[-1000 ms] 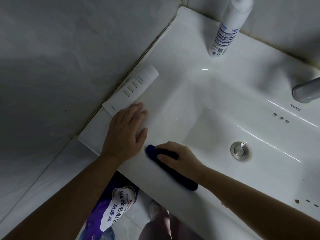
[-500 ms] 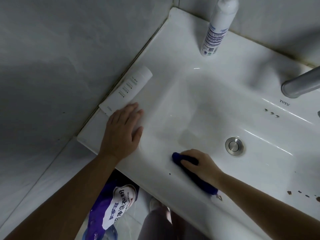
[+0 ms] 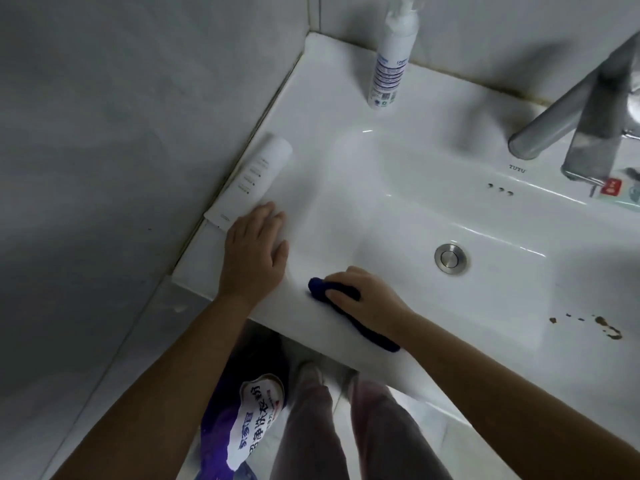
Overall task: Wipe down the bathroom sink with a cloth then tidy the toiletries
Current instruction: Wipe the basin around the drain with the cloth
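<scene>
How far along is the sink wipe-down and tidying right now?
Nothing looks finished. In hand: the right hand grips the blue cloth on the sink rim, with the left hand flat beside it. Left: brown specks at the front right, plus the white tube and pump bottle to tidy.

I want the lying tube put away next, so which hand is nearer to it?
Left. The left hand lies flat on the sink rim, fingertips at the near end of the tube; the right hand is farther along the front rim, holding the blue cloth.
</scene>
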`<action>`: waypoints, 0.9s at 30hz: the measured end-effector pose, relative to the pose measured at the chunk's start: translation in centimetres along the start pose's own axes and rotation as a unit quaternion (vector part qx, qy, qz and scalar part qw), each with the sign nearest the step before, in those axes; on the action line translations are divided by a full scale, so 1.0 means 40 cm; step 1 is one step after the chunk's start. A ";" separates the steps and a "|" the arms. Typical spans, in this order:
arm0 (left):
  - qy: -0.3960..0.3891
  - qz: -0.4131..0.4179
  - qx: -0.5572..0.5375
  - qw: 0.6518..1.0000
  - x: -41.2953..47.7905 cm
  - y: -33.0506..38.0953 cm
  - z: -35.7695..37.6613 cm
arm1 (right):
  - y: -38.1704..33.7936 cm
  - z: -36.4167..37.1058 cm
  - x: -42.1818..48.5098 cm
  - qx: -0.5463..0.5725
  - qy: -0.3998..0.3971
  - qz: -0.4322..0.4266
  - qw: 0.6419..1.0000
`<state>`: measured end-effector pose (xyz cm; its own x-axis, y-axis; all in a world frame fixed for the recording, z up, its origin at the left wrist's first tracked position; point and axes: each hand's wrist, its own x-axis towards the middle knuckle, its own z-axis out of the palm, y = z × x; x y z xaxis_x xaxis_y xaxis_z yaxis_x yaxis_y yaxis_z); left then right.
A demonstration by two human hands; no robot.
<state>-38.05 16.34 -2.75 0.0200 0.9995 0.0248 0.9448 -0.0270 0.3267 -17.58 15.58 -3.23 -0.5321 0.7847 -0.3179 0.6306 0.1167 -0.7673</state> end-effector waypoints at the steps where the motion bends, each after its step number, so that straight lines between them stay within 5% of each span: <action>1: -0.004 0.004 -0.012 1.000 -0.003 0.001 -0.004 | -0.020 0.011 0.005 -0.019 0.021 -0.010 1.000; 5: 0.023 0.043 -0.069 0.996 -0.016 0.009 -0.025 | -0.072 0.048 -0.055 -0.110 0.098 -0.079 0.986; 9: 0.069 0.017 -0.147 0.987 -0.055 0.024 -0.047 | -0.123 0.100 -0.166 -0.108 0.073 -0.120 0.984; 12: 0.077 -0.002 -0.184 0.980 -0.098 0.033 -0.057 | -0.140 0.097 -0.226 -0.049 0.054 -0.093 0.993; 17: 0.057 0.071 -0.137 0.986 -0.112 0.086 -0.044 | -0.055 -0.051 -0.262 0.073 0.239 0.033 0.968; 23: 0.018 0.042 -0.036 0.998 -0.109 0.147 0.001 | 0.165 -0.184 -0.303 -0.021 0.170 0.182 0.968; 27: 0.008 -0.043 -0.003 0.999 -0.148 0.132 0.014 | 0.271 -0.154 -0.291 -0.073 0.041 0.282 0.956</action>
<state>-33.01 10.30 -1.70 -0.0668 0.9977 0.0116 0.9407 0.0591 0.3342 -1.06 11.46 -4.39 -0.0409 0.7925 -0.6085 0.8794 -0.2605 -0.3984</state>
